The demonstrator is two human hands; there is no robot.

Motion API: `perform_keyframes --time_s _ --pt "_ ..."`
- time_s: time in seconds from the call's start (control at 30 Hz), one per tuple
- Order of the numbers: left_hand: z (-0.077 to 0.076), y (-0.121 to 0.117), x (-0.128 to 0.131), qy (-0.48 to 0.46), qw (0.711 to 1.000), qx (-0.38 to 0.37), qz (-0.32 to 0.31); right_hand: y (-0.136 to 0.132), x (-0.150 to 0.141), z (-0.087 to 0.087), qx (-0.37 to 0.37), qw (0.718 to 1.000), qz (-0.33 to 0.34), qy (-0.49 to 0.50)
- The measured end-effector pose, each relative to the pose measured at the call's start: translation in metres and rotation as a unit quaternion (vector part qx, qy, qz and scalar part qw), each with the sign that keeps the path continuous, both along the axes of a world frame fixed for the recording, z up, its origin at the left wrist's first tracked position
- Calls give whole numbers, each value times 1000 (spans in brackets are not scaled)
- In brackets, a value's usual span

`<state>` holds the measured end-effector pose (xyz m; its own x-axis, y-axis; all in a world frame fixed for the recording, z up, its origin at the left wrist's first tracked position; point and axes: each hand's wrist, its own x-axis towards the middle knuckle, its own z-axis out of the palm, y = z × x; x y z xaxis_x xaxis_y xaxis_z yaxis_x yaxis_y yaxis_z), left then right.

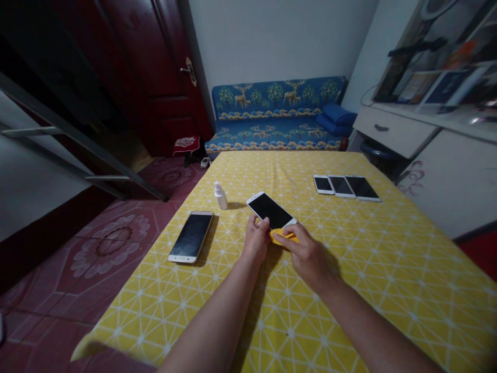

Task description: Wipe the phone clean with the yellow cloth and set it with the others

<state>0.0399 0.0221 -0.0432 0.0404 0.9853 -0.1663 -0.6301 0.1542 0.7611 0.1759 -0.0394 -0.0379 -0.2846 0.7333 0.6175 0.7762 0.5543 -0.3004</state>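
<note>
A white smartphone (pixel 269 211) lies tilted with its black screen up, its near edge pinched by my left hand (pixel 256 239). My right hand (pixel 306 256) presses a yellow cloth (pixel 284 237) against the phone's lower right corner, and the fingers hide part of the cloth. To the left, a gold-framed smartphone (pixel 191 237) lies flat on the yellow patterned tablecloth (pixel 388 269). A small white spray bottle (pixel 220 196) stands upright near the phone. Several more phones (pixel 340 186) lie side by side at the far right of the table.
The table's left edge drops to a red patterned floor (pixel 108 248). Beyond the far edge stand a blue sofa with deer patterns (pixel 275 114) and a dark red door (pixel 155 77). A white drawer unit (pixel 392 129) stands at the right.
</note>
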Motion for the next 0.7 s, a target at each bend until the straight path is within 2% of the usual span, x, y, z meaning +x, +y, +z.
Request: perform_keyframes --time_s 0.37,0.53,0.7 --pt "2 -2 0 5 1000 7 -15 14 23 -10 24 996 -67 58" --pt "2 0 -1 -5 1000 -10 -25 18 30 -14 31 990 -66 122" --pt "5 0 -4 -3 997 -15 -69 15 30 -9 46 980 -50 187"
